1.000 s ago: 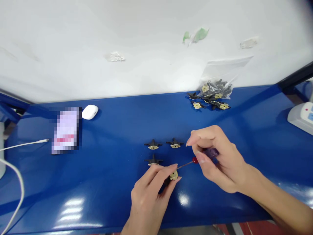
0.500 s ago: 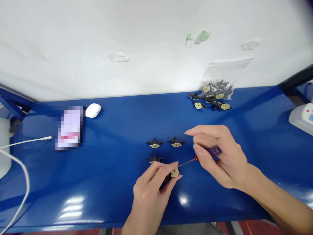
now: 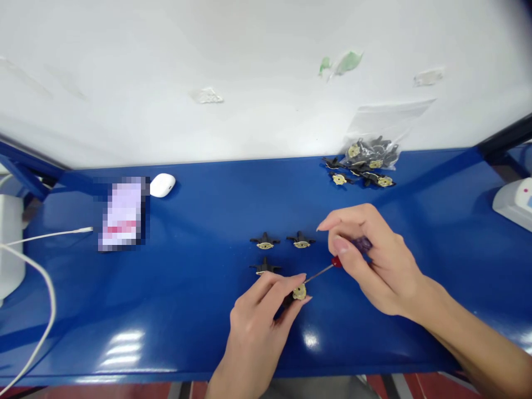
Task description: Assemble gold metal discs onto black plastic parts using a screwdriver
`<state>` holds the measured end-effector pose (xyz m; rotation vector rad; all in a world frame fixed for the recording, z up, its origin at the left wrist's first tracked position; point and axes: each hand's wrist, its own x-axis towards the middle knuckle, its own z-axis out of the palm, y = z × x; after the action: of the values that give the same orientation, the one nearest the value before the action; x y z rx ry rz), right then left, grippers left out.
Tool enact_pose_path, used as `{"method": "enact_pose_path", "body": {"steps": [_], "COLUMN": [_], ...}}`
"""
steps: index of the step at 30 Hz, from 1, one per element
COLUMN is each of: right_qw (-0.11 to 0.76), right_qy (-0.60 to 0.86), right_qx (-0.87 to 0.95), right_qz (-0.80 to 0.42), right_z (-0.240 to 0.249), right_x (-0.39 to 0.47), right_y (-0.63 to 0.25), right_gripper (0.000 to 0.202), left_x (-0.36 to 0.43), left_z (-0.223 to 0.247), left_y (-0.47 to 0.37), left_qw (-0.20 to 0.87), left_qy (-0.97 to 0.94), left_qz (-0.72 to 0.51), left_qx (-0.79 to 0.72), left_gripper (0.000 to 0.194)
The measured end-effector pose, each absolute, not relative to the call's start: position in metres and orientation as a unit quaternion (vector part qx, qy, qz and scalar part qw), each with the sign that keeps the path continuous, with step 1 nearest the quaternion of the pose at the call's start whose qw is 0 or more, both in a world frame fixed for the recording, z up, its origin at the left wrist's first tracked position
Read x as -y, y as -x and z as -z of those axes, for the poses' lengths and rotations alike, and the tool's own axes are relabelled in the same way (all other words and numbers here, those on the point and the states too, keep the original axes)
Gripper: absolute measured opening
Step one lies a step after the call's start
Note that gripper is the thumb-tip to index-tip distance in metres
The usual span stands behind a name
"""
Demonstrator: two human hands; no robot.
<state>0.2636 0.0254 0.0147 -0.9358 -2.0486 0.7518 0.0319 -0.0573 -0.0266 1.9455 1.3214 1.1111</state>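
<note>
My left hand [image 3: 260,327] pinches a small black part with a brass-coloured face [image 3: 298,292] just above the blue table [image 3: 199,310]. My right hand [image 3: 374,271] grips a small screwdriver [image 3: 332,265] with a dark purple handle and a red collar; its thin shaft points down-left and its tip touches the brass face. Three similar black parts lie just behind the left hand: two side by side [image 3: 265,241] [image 3: 301,241] and one nearer [image 3: 263,268].
A clear bag with several more black and brass parts [image 3: 366,163] lies at the back right. A pixelated phone [image 3: 123,215], a white earbud case [image 3: 162,184] and white cables [image 3: 45,288] sit at the left. A white device [image 3: 515,202] stands at the right edge.
The right hand's fingers have curled back round the screwdriver handle after spreading half a second ago. The left hand still holds the part; the view has drifted slightly.
</note>
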Motion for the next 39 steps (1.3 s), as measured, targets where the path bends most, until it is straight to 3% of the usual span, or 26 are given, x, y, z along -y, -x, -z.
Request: {"method": "enact_pose_path", "body": {"steps": [9, 21, 39], "right_qw": [0.350, 0.346, 0.360], "right_qy": [0.389, 0.380, 0.406], "right_qx": [0.811, 0.840, 0.830], "right_qz": [-0.261, -0.173, -0.129], "right_z": [-0.018, -0.019, -0.007], "right_x": [-0.031, -0.033, -0.036], "right_y": [-0.264, -0.266, -0.270], "right_gripper": [0.031, 0.014, 0.012], "left_x": [0.055, 0.055, 0.062], "left_z": [0.027, 0.023, 0.032], "left_y": [-0.031, -0.035, -0.036], "left_qw": [0.261, 0.233, 0.208], "left_qy": [-0.724, -0.726, -0.747], "left_qz": [-0.408, -0.401, -0.410], "left_qx": [-0.491, -0.507, -0.481], "left_gripper": [0.039, 0.036, 0.032]}}
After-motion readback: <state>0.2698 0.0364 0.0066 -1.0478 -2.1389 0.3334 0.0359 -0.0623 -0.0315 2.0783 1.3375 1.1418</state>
